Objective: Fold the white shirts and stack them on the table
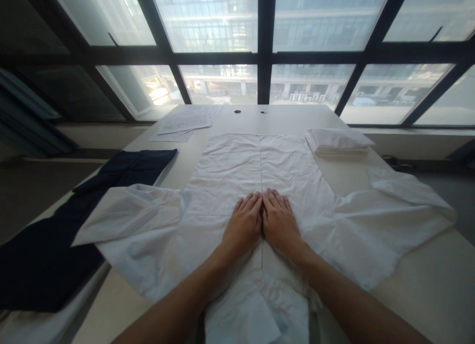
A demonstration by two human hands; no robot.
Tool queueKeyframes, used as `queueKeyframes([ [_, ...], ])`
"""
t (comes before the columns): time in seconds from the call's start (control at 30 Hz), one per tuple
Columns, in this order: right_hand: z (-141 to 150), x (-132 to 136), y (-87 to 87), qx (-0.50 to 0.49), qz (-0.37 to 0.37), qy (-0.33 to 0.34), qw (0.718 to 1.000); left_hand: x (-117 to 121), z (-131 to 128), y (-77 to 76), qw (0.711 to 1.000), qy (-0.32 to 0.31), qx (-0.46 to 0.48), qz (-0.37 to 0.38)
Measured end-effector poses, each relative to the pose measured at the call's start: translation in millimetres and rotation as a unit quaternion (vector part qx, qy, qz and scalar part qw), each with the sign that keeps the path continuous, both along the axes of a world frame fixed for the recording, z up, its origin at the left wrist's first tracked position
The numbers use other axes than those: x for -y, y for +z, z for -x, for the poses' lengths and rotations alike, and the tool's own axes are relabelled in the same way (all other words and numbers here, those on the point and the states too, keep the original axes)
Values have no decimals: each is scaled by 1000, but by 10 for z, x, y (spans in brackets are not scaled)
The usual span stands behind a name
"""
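Observation:
A white button-front shirt lies spread across the table, its sleeves reaching out to either side. Light creases run over its body. My left hand rests flat on the cloth, just left of the centre seam. Flat on the right of that seam lies my right hand, its fingertips meeting those of the left. Neither hand grips anything, and the fingers point away from me. The near end of the shirt, with a loose white flap, comes down between my forearms at the bottom of the view.
Dark navy cloth lies along the left side of the table. Sheets of paper lie at the far left. A folded white stack of cloth sits at the back right. Large windows stand behind the table.

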State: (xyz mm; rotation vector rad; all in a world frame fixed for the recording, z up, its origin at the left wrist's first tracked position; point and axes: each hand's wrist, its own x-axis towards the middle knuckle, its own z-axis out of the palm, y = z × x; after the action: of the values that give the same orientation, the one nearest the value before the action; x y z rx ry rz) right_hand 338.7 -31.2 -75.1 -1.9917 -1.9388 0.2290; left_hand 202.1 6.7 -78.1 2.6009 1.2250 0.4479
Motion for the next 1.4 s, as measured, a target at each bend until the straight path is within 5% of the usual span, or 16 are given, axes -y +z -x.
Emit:
queueKeyframes([
  [0.77,-23,60,-17,17,-11,-3,1000,22,3,2,998,-15,-48,-22],
  [1.07,-117,50,-36,47,8,-90,995,29,3,15,999,-7,-50,-20],
  [1.4,-599,-71,-89,82,40,-199,976,40,18,1,999,-11,-39,-24],
])
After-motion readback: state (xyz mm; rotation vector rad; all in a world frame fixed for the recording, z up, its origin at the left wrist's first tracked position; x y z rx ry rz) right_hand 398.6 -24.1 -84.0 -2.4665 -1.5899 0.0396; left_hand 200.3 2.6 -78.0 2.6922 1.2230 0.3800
